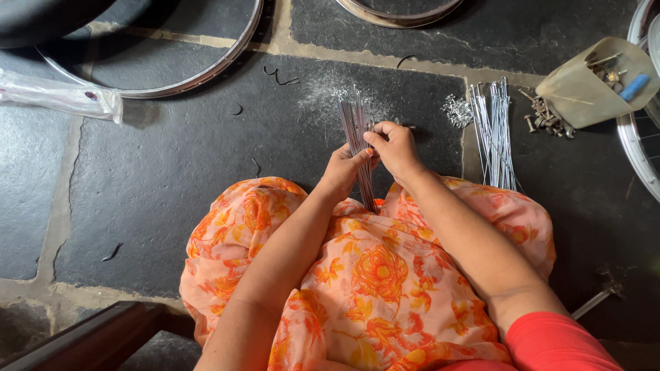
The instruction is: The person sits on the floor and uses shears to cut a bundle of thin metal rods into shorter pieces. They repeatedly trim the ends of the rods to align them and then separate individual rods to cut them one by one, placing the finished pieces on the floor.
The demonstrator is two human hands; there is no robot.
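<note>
Both hands work a bundle of wire spokes (pixel 357 148) over an orange floral lap.

Left hand (pixel 342 172) closes round the bundle; right hand (pixel 393 148) pinches its top. At 2 o'clock lie loose spokes (pixel 496 134) and a tipped beige container (pixel 597 82) spilling nipples. Wheel rim (pixel 179 82) at 11 o'clock on dark stone floor (pixel 172 172).

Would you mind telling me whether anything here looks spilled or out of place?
Yes: the beige container at top right lies tipped over, with small metal parts spilled onto the stone floor beside the loose spokes.

Orange-floral peach cloth (pixel 371 275), silver spokes (pixel 357 137), black stone floor (pixel 172 172), poss. beige tub (pixel 584 86)
</note>
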